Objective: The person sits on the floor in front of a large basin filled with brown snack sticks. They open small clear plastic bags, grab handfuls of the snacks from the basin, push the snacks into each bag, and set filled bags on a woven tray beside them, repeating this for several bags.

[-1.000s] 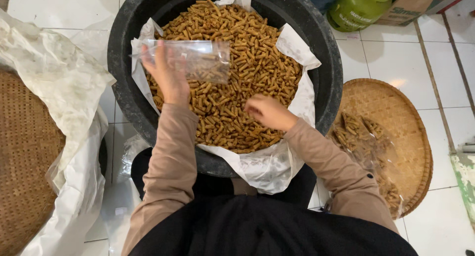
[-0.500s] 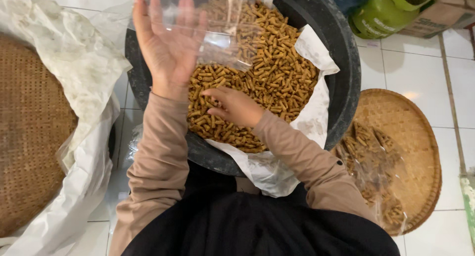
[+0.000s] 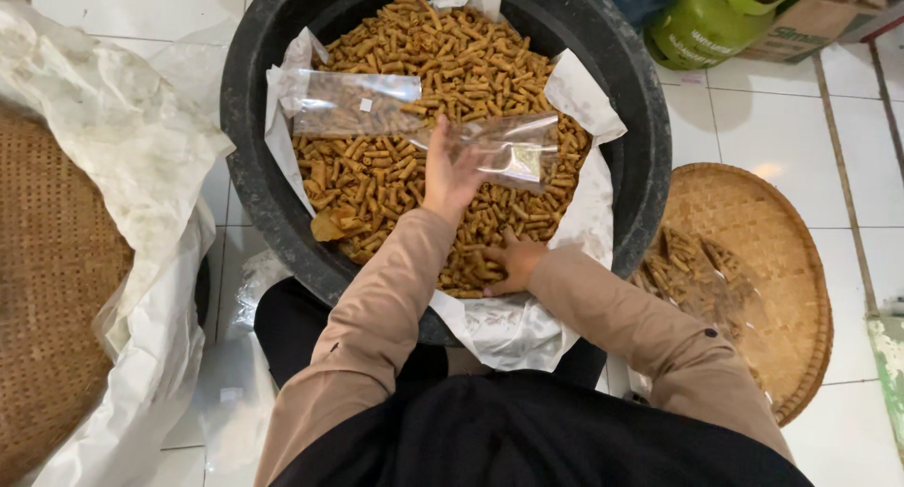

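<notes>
A clear, flat plastic bag [image 3: 504, 150] lies over the middle of a heap of small golden-brown fried snack sticks [image 3: 443, 91], and the left hand [image 3: 450, 174] holds it at its left end. That hand's grip is partly closed: the fingers press on the bag's edge from above, though how far they pinch underneath cannot be told. The right hand [image 3: 510, 264] sits nearer, fingers spread and dug into the sticks at the near edge of the heap, touching them rather than clamped on anything. A second clear plastic bag [image 3: 356, 103] rests on the heap further left. The sticks fill a big round black plastic tub [image 3: 264, 176] lined with white paper [image 3: 589, 181]. To the right, on the white tiled floor [image 3: 772, 120], a round woven bamboo tray [image 3: 753, 251] holds more sticks.
</notes>
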The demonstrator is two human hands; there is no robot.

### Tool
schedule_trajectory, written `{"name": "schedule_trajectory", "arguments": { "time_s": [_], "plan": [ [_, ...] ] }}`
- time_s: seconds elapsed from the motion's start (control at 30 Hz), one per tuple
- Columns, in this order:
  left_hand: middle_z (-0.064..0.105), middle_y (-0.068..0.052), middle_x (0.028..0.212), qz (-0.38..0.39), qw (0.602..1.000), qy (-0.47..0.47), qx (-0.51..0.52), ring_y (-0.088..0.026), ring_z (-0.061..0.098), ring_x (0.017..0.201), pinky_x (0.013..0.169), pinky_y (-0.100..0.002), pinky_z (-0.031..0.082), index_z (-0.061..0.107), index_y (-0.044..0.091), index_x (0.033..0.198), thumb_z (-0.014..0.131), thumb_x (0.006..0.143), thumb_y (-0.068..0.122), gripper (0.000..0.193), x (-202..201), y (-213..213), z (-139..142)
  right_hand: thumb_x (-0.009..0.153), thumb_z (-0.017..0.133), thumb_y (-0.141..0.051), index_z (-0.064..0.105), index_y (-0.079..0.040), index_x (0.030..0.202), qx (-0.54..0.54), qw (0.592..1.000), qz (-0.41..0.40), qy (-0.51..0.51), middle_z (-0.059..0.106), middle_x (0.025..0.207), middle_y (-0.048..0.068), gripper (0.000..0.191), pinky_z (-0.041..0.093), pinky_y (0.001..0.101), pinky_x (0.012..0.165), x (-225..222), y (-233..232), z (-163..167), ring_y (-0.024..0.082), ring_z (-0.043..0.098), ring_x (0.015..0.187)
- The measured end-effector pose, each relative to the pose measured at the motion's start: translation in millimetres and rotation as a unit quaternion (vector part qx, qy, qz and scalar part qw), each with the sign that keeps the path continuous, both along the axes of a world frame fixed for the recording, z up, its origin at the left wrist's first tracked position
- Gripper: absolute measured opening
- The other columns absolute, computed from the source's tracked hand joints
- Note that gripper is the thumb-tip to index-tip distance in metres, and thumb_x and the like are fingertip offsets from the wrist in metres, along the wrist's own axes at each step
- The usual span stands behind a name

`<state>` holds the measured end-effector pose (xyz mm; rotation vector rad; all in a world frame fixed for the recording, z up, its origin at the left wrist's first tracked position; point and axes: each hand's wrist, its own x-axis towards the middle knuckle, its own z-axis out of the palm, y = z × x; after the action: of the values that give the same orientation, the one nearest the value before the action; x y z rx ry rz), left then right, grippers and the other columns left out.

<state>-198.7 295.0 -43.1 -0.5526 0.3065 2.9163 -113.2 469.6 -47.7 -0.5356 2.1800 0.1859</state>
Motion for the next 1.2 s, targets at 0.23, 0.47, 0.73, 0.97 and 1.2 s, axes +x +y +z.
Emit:
{"name": "schedule_trajectory", "arguments": {
  "time_s": [0.23, 0.47, 0.73, 0.97, 1.2],
  "plan": [
    [0.041, -0.021, 0.137, 0.037, 0.993, -0.090, 0.073, -0.036, 0.049, 0.126, 0.112, -0.056, 0.045, 0.040, 0.014, 0.140, 0.071, 0.088, 0.049, 0.070, 6.8, -11.4, -8.7, 0.064, 0.089, -0.037, 0.061, -0.024, 0.137, -0.159, 0.984, 0.065, 0.041, 0.047, 0.145, 0.022, 0.080, 0.051, 0.0440, 0.100, -2.8, 15.9, -6.5, 0.043, 0.059, 0.121],
    [0.037, -0.020, 0.143, 0.098, 0.991, -0.053, 0.077, -0.037, 0.043, 0.134, 0.114, -0.060, 0.043, 0.036, 0.014, 0.146, 0.074, 0.084, 0.052, 0.082, 7.2, -16.7, -3.1, 0.064, 0.087, -0.016, 0.067, -0.015, 0.127, -0.221, 0.974, 0.016, -0.041, 0.067, 0.114, 0.019, 0.066, 0.056, 0.0435, 0.087, -12.5, 29.9, -29.6, 0.036, 0.066, 0.104],
    [0.036, -0.018, 0.149, 0.135, 0.989, -0.046, 0.035, -0.038, 0.040, 0.140, 0.117, -0.058, 0.038, 0.034, 0.015, 0.149, 0.073, 0.080, 0.055, 0.089, 3.2, -22.9, -10.2, 0.089, 0.070, 0.000, 0.058, -0.007, 0.112, -0.660, 0.618, -0.383, -0.189, 0.064, 0.106, 0.013, 0.027, 0.062, 0.0349, 0.075, -86.0, 53.8, 59.7, 0.023, 0.070, 0.089],
    [0.038, -0.021, 0.148, 0.153, 0.986, -0.035, 0.047, -0.041, 0.042, 0.140, 0.118, -0.061, 0.038, 0.029, 0.012, 0.150, 0.072, 0.084, 0.056, 0.090, 7.5, -16.3, -7.1, 0.096, 0.070, 0.002, 0.055, -0.011, 0.118, -0.849, 0.440, -0.289, 0.046, 0.061, 0.119, 0.009, 0.030, 0.057, 0.0405, 0.098, -111.4, -19.0, 155.5, 0.026, 0.066, 0.110],
    [0.034, -0.023, 0.151, 0.177, 0.984, 0.022, 0.019, -0.042, 0.039, 0.140, 0.114, -0.066, 0.036, 0.028, 0.010, 0.155, 0.067, 0.081, 0.061, 0.098, 11.6, -22.0, 4.1, 0.107, 0.058, -0.027, 0.063, -0.009, 0.103, -0.808, 0.476, -0.331, 0.106, 0.068, 0.114, 0.007, 0.019, 0.046, 0.0306, 0.105, -103.3, -31.6, 122.6, 0.017, 0.062, 0.115]
  ]
}}
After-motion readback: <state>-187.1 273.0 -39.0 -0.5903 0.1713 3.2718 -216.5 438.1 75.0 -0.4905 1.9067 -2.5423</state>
